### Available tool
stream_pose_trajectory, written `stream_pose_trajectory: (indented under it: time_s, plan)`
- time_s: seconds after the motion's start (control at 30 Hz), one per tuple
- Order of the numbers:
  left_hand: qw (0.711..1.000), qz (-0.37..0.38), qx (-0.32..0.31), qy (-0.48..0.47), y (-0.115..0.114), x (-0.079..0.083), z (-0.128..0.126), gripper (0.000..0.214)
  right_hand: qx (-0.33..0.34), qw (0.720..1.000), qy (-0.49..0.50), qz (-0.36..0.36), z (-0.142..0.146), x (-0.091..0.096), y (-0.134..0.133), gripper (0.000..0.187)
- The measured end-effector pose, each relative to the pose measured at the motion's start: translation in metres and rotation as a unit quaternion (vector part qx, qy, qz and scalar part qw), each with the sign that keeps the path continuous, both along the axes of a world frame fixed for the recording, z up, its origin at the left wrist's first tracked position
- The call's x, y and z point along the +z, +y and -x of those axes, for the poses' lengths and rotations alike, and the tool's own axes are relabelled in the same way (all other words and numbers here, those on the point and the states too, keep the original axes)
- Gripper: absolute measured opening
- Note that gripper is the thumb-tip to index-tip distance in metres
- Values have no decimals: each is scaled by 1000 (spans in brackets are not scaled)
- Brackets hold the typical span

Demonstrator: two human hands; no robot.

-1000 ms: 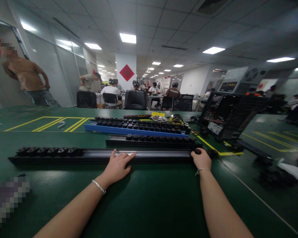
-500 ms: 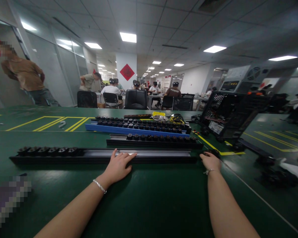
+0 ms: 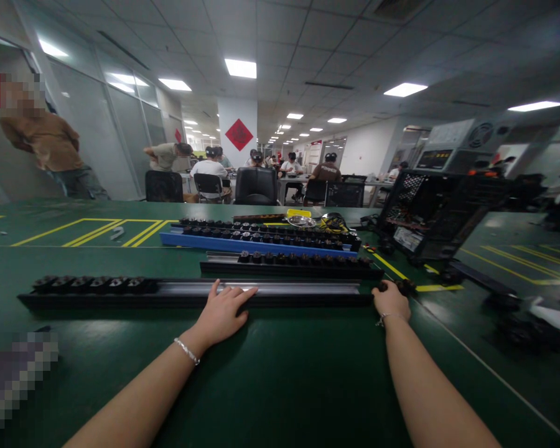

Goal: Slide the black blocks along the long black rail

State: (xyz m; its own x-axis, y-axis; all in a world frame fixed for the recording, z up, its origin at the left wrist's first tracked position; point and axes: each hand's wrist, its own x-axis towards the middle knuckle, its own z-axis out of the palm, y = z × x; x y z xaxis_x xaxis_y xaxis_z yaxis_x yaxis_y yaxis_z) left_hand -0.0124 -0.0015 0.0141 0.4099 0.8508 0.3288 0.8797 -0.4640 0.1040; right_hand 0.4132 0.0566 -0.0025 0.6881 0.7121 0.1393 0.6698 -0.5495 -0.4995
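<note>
Across the green table (image 3: 303, 379) before you lies the near rail (image 3: 303, 301), long and black, with a bright channel along its middle. At its left end, a row of dark blocks (image 3: 88, 284) sits in the channel. Your left hand (image 3: 224, 313) is open, fingers spread, resting on the rail near mid-length (a silver bracelet (image 3: 186, 351) rings the wrist). Behind it lie the blue rail (image 3: 261, 246), carrying blocks of its own, and, nearer you, the shorter black rail (image 3: 289, 269). Just beyond the near rail's right end, your right hand (image 3: 392, 301) closes its fingertips on a small block (image 3: 382, 286), partly hidden. More blocks (image 3: 407, 287) lie just past that hand; farther right and back stands the computer case (image 3: 436, 214).
</note>
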Motion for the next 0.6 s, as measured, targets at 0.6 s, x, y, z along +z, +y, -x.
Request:
stream_pose_trajectory:
  time_s: [0.6]
  plan:
    - [997,-56,-14,-48,4,-5,13,43,-2,994,-65,-85,-5,-4,2,52]
